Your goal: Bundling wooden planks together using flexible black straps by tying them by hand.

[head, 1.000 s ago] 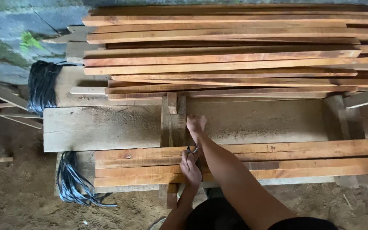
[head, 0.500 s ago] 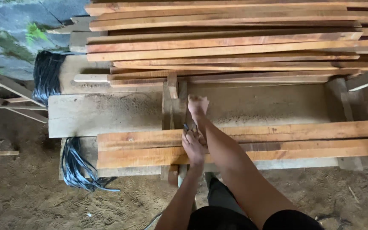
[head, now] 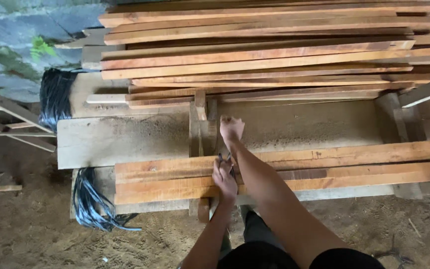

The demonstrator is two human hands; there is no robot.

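Nearest, the person's dark-clothed lap sits at the bottom edge, above a dirt floor [head: 36, 234]. The left hand [head: 224, 178] lies on the near orange-brown planks [head: 324, 167], fingers curled around a small dark object [head: 225, 158] whose kind is too small to tell. Left of it, a bundle of black straps [head: 93, 204] hangs off the bench edge toward the ground. Just beyond the left hand, the right hand [head: 231, 128] is clenched into a fist over the pale, dusty bench board [head: 125, 139], beside an upright wooden block [head: 200, 132] fixed across it; whether the fist holds anything cannot be told. Farther back lies a tall stack of long orange slats [head: 274, 50], with a second black strap bundle [head: 54, 99] at its left end and a grey stone wall [head: 21, 45] beyond.
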